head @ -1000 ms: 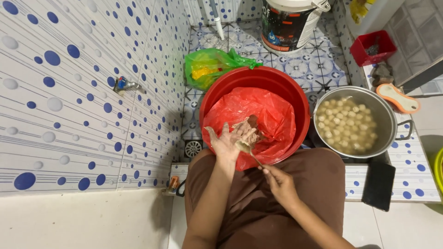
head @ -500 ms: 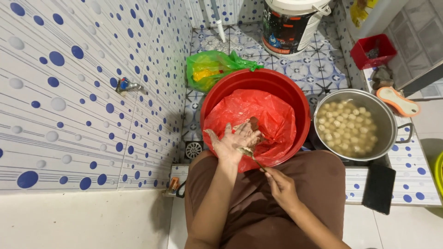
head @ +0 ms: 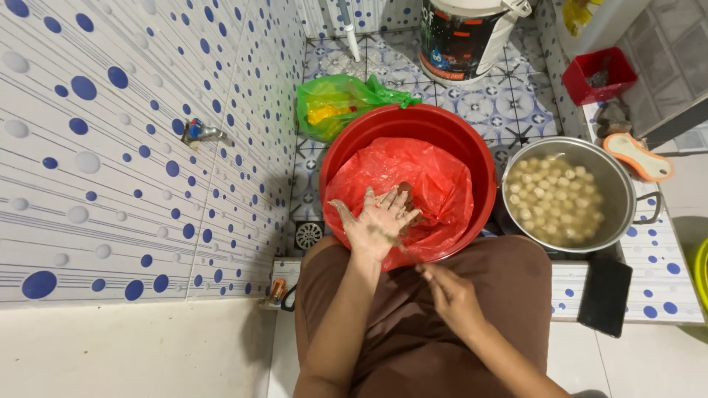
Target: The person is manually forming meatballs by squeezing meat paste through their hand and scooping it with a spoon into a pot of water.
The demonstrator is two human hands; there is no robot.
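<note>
Head view: pot (head: 621, 193) nearly full of pale balls (head: 553, 197); left hand (head: 377, 225) open, paste-smeared over red bag (head: 435, 184); right hand (head: 451, 295) grip unclear.

The basin (head: 346, 147) is smooth, glossy red plastic. The bag (head: 435, 184) lying in it is thin, crinkled red plastic film with a slight sheen. The left hand (head: 376, 225) is smeared with a wet, grainy paste. The pot (head: 616, 184) is shiny bare metal, and the balls (head: 553, 195) in it look pale, smooth and wet. The green bag (head: 332, 103) is glossy, wrinkled plastic. The wall (head: 110, 147) and floor (head: 509, 103) are glazed, glossy tile. The skirt (head: 398, 332) is matt brown cloth. The bucket (head: 464, 37) is smooth plastic.
</note>
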